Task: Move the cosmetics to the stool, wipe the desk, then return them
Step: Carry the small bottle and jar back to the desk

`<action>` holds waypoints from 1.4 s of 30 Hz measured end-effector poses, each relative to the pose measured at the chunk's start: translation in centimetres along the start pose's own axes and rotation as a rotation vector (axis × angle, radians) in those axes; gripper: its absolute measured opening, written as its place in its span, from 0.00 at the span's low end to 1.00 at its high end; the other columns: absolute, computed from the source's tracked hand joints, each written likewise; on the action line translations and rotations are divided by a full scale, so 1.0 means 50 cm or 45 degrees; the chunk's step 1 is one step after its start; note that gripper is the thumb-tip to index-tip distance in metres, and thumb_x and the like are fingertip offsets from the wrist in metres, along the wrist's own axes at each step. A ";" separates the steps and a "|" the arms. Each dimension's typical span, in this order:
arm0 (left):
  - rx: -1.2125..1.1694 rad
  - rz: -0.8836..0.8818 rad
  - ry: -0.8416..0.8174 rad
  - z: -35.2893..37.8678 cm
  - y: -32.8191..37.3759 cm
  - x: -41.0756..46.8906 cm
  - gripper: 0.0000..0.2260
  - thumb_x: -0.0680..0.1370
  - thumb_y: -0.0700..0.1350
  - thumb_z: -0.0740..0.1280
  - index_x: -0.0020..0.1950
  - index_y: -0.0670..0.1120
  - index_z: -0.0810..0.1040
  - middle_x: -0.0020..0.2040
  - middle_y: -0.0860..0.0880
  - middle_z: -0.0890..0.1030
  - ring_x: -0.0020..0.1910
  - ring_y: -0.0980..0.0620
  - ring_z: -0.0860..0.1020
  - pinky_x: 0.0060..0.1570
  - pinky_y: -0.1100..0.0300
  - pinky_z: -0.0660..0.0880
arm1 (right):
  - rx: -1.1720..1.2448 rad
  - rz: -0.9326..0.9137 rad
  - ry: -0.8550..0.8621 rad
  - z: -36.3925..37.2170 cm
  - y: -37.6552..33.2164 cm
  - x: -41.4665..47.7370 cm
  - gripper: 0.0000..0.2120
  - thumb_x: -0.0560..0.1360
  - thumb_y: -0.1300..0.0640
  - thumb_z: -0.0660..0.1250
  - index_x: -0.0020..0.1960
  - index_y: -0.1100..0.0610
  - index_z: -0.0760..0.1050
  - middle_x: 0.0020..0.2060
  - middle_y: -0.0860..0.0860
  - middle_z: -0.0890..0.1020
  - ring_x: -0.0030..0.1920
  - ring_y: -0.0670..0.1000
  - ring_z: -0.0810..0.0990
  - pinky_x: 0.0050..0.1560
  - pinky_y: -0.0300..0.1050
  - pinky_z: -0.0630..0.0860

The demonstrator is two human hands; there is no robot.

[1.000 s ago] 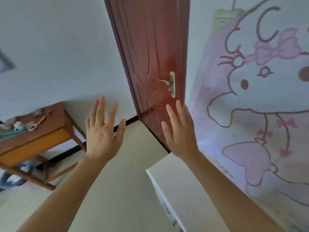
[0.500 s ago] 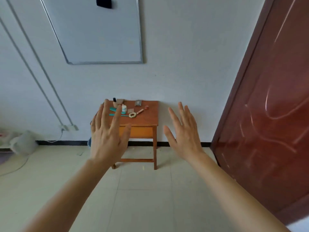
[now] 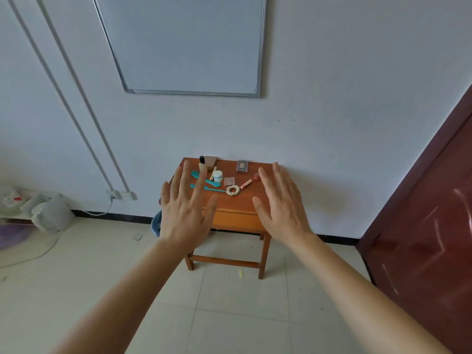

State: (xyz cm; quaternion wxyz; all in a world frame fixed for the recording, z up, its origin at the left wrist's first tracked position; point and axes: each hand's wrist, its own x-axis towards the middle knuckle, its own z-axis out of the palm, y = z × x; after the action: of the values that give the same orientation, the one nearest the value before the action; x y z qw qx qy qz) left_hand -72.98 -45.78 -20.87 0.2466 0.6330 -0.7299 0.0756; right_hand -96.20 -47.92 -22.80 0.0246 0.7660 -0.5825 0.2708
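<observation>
1. The left hand (image 3: 186,213) and right hand (image 3: 283,210) are raised side by side, backs to the camera, fingers straight and spread. Both are empty and touch nothing. They look like hands readied before the first pickup rather than a grasp under way.
2. They only overlap the desk (image 3: 235,222) in the view; the person seems to stand well short of it, so a walk forward likely comes first.
3. The cosmetics (image 3: 229,180) all lie on the desk, so none has gone to the stool, which I cannot pick out here.
4. Towards the wall stand a black-capped bottle (image 3: 202,163), a brown box (image 3: 210,161) and a grey compact (image 3: 242,166); upright items sit at the back, probably out of the way.
5. Nearer the front lie two teal combs (image 3: 214,183), a white jar (image 3: 217,176), a cream scrunchie (image 3: 233,190) and a pink tube (image 3: 246,184), loose and apart, so each probably needs its own pinch.
6. Beyond: a whiteboard (image 3: 189,44) on the wall, a dark red door (image 3: 421,226) to the right, and a tiled floor (image 3: 229,315).
</observation>
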 end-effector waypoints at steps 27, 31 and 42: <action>-0.086 -0.243 -0.585 0.605 -0.469 0.740 0.35 0.75 0.68 0.47 0.79 0.55 0.46 0.80 0.51 0.46 0.79 0.46 0.48 0.75 0.46 0.49 | 0.000 0.331 -0.435 0.656 0.139 0.720 0.38 0.81 0.40 0.56 0.78 0.43 0.32 0.79 0.50 0.35 0.79 0.53 0.40 0.76 0.51 0.50; -0.144 -0.275 -0.780 0.736 -0.529 0.783 0.34 0.78 0.62 0.59 0.78 0.55 0.47 0.80 0.51 0.51 0.79 0.46 0.51 0.74 0.47 0.52 | -0.012 0.477 -0.573 0.769 0.154 0.752 0.37 0.80 0.38 0.56 0.79 0.44 0.36 0.80 0.50 0.40 0.80 0.55 0.48 0.75 0.51 0.57; -0.462 -0.551 -0.864 0.949 -0.557 0.797 0.24 0.75 0.58 0.69 0.67 0.54 0.67 0.61 0.53 0.78 0.57 0.50 0.80 0.41 0.61 0.81 | -0.063 0.521 -0.799 0.963 0.159 0.726 0.31 0.79 0.45 0.64 0.78 0.46 0.55 0.76 0.52 0.63 0.74 0.53 0.65 0.73 0.52 0.64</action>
State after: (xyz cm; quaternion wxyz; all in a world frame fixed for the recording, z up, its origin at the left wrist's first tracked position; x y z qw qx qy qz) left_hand -61.83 -106.38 -49.47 0.1102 0.7067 -0.6217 -0.3193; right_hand -78.47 -99.38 -49.92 -0.1913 0.6786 -0.7091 0.0082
